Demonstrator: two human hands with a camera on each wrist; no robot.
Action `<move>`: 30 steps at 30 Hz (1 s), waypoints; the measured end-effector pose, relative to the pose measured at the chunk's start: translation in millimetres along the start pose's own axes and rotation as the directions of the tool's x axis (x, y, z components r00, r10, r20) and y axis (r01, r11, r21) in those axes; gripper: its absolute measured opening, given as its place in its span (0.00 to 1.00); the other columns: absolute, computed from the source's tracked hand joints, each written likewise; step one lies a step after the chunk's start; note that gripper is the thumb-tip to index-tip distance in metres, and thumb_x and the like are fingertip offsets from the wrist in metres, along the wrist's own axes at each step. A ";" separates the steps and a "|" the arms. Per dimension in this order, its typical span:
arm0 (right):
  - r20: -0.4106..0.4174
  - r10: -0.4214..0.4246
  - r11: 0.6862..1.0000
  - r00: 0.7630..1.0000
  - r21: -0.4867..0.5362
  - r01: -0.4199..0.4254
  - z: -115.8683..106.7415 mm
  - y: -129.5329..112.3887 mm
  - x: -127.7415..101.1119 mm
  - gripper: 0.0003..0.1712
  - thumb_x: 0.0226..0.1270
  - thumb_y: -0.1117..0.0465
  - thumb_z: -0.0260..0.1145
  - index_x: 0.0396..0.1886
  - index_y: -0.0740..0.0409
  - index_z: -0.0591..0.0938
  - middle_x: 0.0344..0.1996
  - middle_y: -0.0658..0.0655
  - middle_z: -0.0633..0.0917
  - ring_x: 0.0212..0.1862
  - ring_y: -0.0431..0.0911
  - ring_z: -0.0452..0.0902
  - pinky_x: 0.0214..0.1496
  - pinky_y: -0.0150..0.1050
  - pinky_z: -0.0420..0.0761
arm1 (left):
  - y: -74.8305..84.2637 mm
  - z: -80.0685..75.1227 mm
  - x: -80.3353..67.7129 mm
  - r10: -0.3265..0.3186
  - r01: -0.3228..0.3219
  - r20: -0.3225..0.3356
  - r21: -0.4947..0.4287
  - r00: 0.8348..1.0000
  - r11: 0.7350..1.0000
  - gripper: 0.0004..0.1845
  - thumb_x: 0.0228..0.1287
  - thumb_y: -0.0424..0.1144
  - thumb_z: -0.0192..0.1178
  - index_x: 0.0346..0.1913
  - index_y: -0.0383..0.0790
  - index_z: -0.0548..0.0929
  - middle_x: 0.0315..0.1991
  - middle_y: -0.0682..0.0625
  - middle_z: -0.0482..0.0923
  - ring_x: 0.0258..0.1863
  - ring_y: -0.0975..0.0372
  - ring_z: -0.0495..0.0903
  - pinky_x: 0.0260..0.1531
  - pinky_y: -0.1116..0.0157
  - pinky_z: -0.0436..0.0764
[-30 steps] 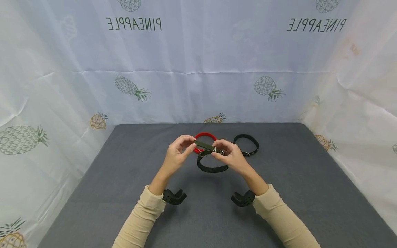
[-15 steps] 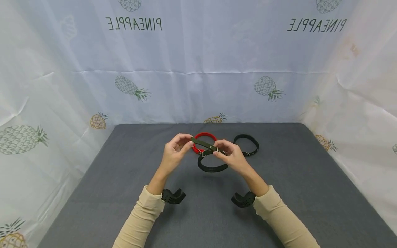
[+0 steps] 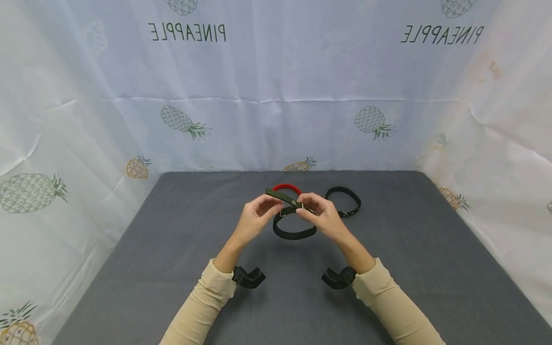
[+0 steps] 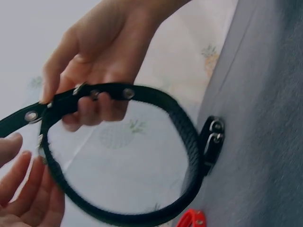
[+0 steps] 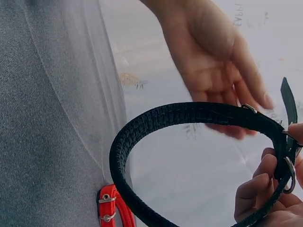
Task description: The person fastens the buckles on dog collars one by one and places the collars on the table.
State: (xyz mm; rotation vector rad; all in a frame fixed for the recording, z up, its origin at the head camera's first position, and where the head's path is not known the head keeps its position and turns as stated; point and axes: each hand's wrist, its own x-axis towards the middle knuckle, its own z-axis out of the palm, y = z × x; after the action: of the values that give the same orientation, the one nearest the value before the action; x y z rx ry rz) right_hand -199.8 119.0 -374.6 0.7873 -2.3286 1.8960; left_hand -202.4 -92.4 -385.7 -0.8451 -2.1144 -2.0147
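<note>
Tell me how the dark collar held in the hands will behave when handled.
The dark collar probably flexes yet has body: its loop hangs open and rounded below the hands. Its loose tail juts out straight, so the strap seems fairly stiff. It looks light, since the right hand holds it by the fingertips.

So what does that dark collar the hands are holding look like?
The dark collar is a woven-looking olive-black strap bent into a loop, with metal rivets and a metal ring near its buckle end. It is held up above the grey table. The right hand pinches it at the buckle, the strap's free end sticks out to the left, and the left hand touches the strap there.
</note>
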 end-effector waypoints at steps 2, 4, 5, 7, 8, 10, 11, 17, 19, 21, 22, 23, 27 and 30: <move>0.007 -0.010 1.000 1.000 0.012 0.010 0.5 -0.5 -0.4 0.12 0.67 0.68 0.61 0.48 0.69 0.75 0.34 0.43 0.79 0.31 0.39 0.73 0.35 0.30 0.75 | -1.5 2.7 0.5 -0.017 0.017 0.021 -0.004 1.000 1.000 0.15 0.69 0.31 0.56 0.51 0.21 0.76 0.48 0.26 0.76 0.44 0.75 0.81 0.49 0.75 0.80; 0.015 -0.021 0.999 1.000 0.024 0.021 1.0 -0.7 -0.6 0.12 0.68 0.68 0.60 0.48 0.69 0.75 0.33 0.41 0.79 0.29 0.40 0.71 0.35 0.30 0.75 | -2.0 4.8 0.9 -0.038 0.039 0.042 -0.014 0.998 0.999 0.15 0.70 0.32 0.56 0.51 0.22 0.76 0.49 0.26 0.76 0.43 0.77 0.80 0.50 0.74 0.81; 0.020 -0.028 0.999 0.999 0.030 0.028 1.3 -0.6 -0.6 0.12 0.68 0.68 0.60 0.48 0.69 0.75 0.33 0.41 0.78 0.29 0.40 0.71 0.34 0.31 0.74 | -2.5 5.6 0.9 -0.047 0.049 0.052 -0.026 0.998 0.998 0.16 0.70 0.33 0.55 0.51 0.21 0.76 0.49 0.26 0.76 0.43 0.77 0.81 0.50 0.73 0.81; 0.030 -0.034 0.999 0.999 0.039 0.033 1.6 -0.6 -0.6 0.12 0.68 0.67 0.60 0.48 0.69 0.75 0.33 0.41 0.78 0.29 0.38 0.70 0.34 0.31 0.74 | -3.3 7.1 1.1 -0.061 0.064 0.069 -0.037 0.996 0.997 0.16 0.70 0.34 0.55 0.51 0.21 0.77 0.48 0.28 0.78 0.41 0.76 0.81 0.49 0.71 0.82; 0.034 -0.037 0.999 0.999 0.041 0.035 1.7 -0.7 -0.6 0.12 0.69 0.67 0.60 0.49 0.69 0.75 0.33 0.42 0.78 0.29 0.38 0.70 0.34 0.32 0.74 | -3.5 7.7 1.1 -0.066 0.069 0.073 -0.038 0.995 0.997 0.16 0.70 0.34 0.55 0.51 0.21 0.77 0.46 0.31 0.79 0.40 0.76 0.82 0.49 0.70 0.83; 0.040 -0.041 0.998 0.998 0.046 0.039 2.0 -0.8 -0.6 0.13 0.69 0.66 0.60 0.49 0.69 0.75 0.32 0.42 0.78 0.29 0.38 0.70 0.34 0.32 0.74 | -3.6 8.8 1.2 -0.076 0.080 0.077 -0.040 0.994 0.996 0.16 0.70 0.34 0.55 0.50 0.22 0.77 0.43 0.37 0.81 0.38 0.75 0.82 0.47 0.70 0.83; 0.042 -0.042 0.998 0.998 0.047 0.040 2.1 -0.8 -0.7 0.13 0.69 0.66 0.60 0.49 0.69 0.75 0.32 0.43 0.78 0.29 0.40 0.70 0.34 0.32 0.74 | -3.8 9.4 1.2 -0.077 0.080 0.077 -0.038 0.994 0.996 0.16 0.70 0.35 0.55 0.50 0.22 0.78 0.42 0.40 0.82 0.36 0.74 0.82 0.46 0.70 0.83; 0.040 -0.047 0.998 0.998 0.047 0.045 2.2 -1.5 -0.6 0.13 0.70 0.65 0.60 0.49 0.69 0.75 0.32 0.46 0.78 0.29 0.44 0.71 0.35 0.32 0.75 | -4.0 11.1 1.6 -0.081 0.085 0.070 -0.057 0.994 0.995 0.15 0.71 0.34 0.55 0.49 0.21 0.77 0.35 0.54 0.81 0.32 0.73 0.81 0.42 0.72 0.82; 0.038 -0.047 0.998 0.998 0.049 0.045 2.1 -1.8 -0.5 0.13 0.70 0.65 0.60 0.49 0.68 0.75 0.32 0.46 0.78 0.29 0.42 0.71 0.35 0.33 0.75 | -4.0 11.4 1.6 -0.091 0.095 0.066 -0.061 0.994 0.994 0.16 0.71 0.34 0.55 0.49 0.21 0.77 0.34 0.60 0.80 0.32 0.73 0.80 0.41 0.73 0.81; 0.037 -0.049 0.997 0.998 0.054 0.047 2.4 -2.3 -0.5 0.13 0.70 0.64 0.60 0.50 0.69 0.75 0.32 0.46 0.79 0.30 0.39 0.71 0.35 0.34 0.76 | -3.6 11.7 1.6 -0.108 0.112 0.063 -0.064 0.992 0.992 0.16 0.71 0.35 0.55 0.50 0.21 0.76 0.33 0.64 0.80 0.32 0.73 0.80 0.40 0.74 0.80; 0.035 -0.050 0.997 0.998 0.056 0.048 2.5 -2.6 -0.5 0.14 0.70 0.64 0.60 0.50 0.69 0.75 0.32 0.46 0.79 0.30 0.38 0.71 0.35 0.35 0.76 | -3.3 12.0 1.6 -0.116 0.120 0.062 -0.070 0.991 0.990 0.16 0.71 0.35 0.55 0.50 0.21 0.76 0.34 0.66 0.80 0.32 0.73 0.79 0.39 0.74 0.79; 0.033 -0.052 0.997 0.998 0.058 0.050 2.6 -2.9 -0.4 0.14 0.70 0.64 0.60 0.50 0.69 0.75 0.32 0.46 0.79 0.30 0.38 0.71 0.35 0.36 0.76 | -2.9 12.3 1.6 -0.124 0.128 0.060 -0.072 0.990 0.989 0.17 0.71 0.35 0.55 0.50 0.21 0.76 0.34 0.66 0.80 0.31 0.72 0.79 0.38 0.74 0.79; 0.030 -0.065 0.996 0.997 0.070 0.063 3.4 -4.2 0.1 0.15 0.70 0.63 0.61 0.51 0.70 0.76 0.33 0.46 0.80 0.29 0.39 0.71 0.34 0.38 0.76 | -1.3 13.4 2.1 -0.148 0.151 0.044 -0.076 0.988 0.986 0.16 0.71 0.36 0.55 0.49 0.22 0.76 0.33 0.65 0.79 0.30 0.71 0.76 0.37 0.73 0.77; 0.033 -0.068 0.995 0.997 0.078 0.066 4.0 -4.8 0.3 0.16 0.70 0.63 0.61 0.51 0.70 0.76 0.33 0.44 0.80 0.29 0.40 0.71 0.34 0.35 0.75 | 0.4 13.9 2.3 -0.151 0.153 0.037 -0.065 0.988 0.986 0.16 0.70 0.37 0.56 0.48 0.22 0.77 0.31 0.62 0.78 0.29 0.70 0.74 0.36 0.71 0.76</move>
State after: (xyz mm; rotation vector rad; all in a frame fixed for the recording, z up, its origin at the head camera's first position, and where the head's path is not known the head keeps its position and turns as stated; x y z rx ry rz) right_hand -196.9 114.5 -371.2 0.9015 -2.2305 1.9699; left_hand -200.0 -78.5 -386.0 -0.7509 -2.2015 -2.1725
